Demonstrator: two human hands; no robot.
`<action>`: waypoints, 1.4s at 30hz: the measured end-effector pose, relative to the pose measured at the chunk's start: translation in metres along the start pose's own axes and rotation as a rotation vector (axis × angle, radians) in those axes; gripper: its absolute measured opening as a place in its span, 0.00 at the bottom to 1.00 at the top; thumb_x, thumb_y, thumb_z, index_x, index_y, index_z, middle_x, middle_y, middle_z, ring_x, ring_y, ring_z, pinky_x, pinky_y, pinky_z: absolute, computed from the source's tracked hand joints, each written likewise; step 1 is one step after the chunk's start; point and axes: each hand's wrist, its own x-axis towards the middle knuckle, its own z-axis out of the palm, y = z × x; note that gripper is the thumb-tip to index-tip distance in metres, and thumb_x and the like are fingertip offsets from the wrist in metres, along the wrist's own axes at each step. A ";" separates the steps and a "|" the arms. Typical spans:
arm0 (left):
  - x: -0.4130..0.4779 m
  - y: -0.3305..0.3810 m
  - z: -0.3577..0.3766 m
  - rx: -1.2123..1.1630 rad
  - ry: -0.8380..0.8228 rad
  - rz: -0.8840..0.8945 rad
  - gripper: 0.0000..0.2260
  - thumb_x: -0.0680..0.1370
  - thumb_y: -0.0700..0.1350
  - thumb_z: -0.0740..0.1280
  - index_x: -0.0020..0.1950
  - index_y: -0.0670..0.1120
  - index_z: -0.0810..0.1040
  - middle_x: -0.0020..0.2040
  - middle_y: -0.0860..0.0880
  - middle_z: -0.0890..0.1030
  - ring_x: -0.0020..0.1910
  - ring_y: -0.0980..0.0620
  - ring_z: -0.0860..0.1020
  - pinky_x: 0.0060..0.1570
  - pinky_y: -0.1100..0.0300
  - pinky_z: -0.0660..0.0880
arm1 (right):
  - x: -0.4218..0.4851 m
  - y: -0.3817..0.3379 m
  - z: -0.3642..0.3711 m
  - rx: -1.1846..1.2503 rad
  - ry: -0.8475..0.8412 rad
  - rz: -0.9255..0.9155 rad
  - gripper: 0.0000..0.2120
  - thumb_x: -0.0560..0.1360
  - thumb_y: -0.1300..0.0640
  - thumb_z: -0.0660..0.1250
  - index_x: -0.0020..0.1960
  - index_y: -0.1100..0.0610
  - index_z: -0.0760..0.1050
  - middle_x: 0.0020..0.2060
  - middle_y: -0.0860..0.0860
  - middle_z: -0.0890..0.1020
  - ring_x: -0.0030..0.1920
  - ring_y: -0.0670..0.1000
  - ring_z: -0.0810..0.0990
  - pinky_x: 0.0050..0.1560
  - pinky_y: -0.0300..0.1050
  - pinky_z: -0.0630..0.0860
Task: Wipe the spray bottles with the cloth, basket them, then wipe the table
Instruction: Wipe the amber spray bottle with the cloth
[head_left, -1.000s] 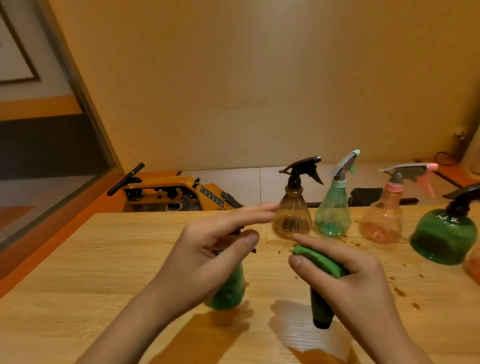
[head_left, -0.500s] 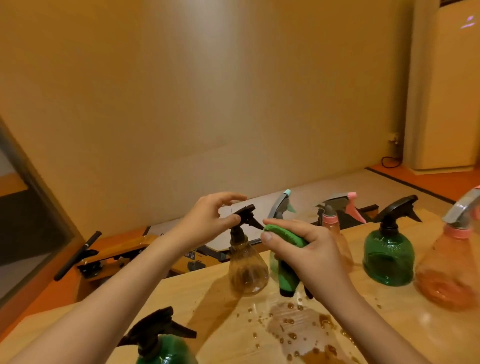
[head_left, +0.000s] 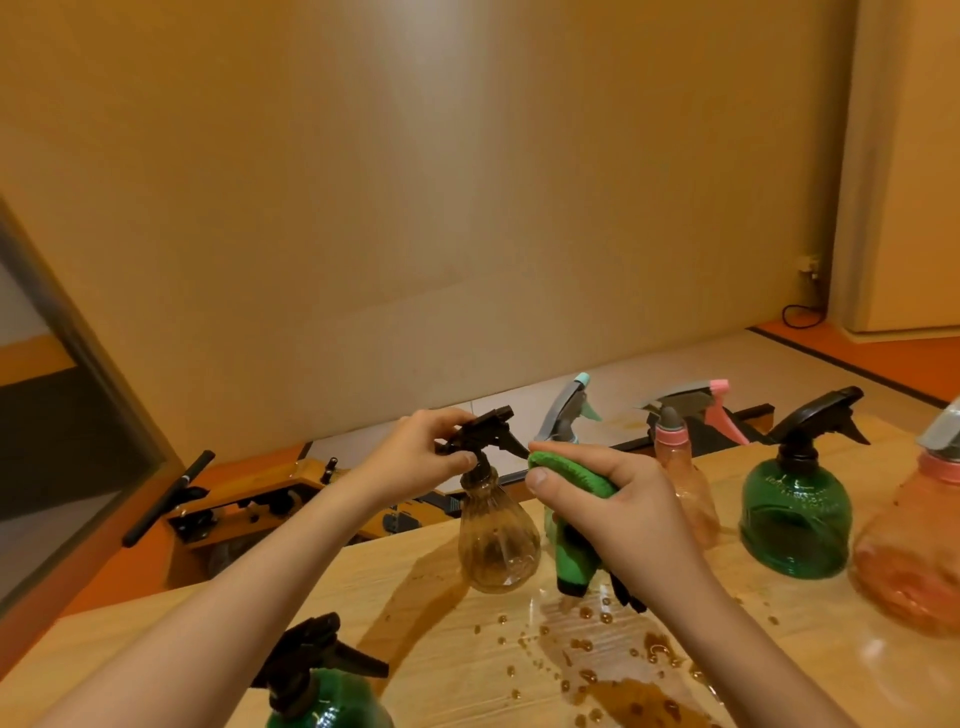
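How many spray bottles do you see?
6: amber bottle in left hand; teal-nozzled bottle behind cloth; pink bottle behind right hand; green bottle, peach bottle rightward; second green bottle bottom-left. Others possibly hidden.

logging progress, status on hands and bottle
Left hand grips amber bottle by black trigger head. Right hand holds green cloth beside it. Water drops on table; green bottle close right.
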 end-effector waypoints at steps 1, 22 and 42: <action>-0.004 0.000 0.000 -0.016 0.007 -0.002 0.17 0.81 0.40 0.71 0.68 0.52 0.77 0.55 0.52 0.83 0.52 0.56 0.83 0.54 0.56 0.82 | 0.000 -0.002 0.001 -0.006 -0.006 -0.002 0.12 0.74 0.52 0.76 0.56 0.41 0.86 0.45 0.38 0.86 0.47 0.40 0.83 0.44 0.33 0.77; -0.103 0.079 -0.006 -0.807 0.440 0.262 0.17 0.83 0.45 0.64 0.69 0.60 0.73 0.58 0.48 0.79 0.50 0.50 0.87 0.49 0.58 0.83 | -0.022 -0.076 0.005 -0.152 0.050 -0.270 0.16 0.74 0.58 0.73 0.59 0.43 0.83 0.48 0.42 0.84 0.50 0.41 0.81 0.46 0.33 0.79; -0.114 0.091 0.019 -1.087 0.321 0.204 0.15 0.75 0.47 0.69 0.61 0.53 0.82 0.53 0.51 0.86 0.42 0.42 0.88 0.37 0.55 0.84 | -0.015 -0.102 -0.026 -0.626 0.168 -0.603 0.14 0.72 0.44 0.69 0.56 0.45 0.82 0.49 0.40 0.80 0.53 0.41 0.79 0.50 0.32 0.75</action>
